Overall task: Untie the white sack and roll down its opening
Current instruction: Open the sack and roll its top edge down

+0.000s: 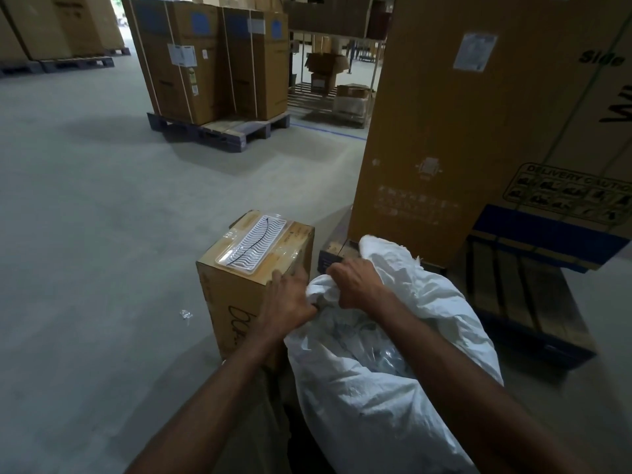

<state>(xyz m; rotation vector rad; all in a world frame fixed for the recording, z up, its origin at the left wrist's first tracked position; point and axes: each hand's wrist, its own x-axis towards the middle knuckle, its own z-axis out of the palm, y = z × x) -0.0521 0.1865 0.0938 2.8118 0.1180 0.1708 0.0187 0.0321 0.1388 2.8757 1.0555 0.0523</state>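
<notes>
The white sack (376,388) is seen standing on the floor (85,268), just right of the small cardboard box (253,275), which is taken as landmark. The sack's cloth is thin, woven and limp; it is judged light and easily creased, with clear crinkly wrapping visible inside the mouth. The gathered neck is held at the sack's far edge, beside the box's right face. The left hand (285,295) is closed on the bunched cloth; the right hand (355,282) is curled over the same bunch, fingers hidden. The hem either side of the knot is judged the best hold. A plastic tray (254,244) lies on the box; a tall carton (478,114) stands beyond.
</notes>
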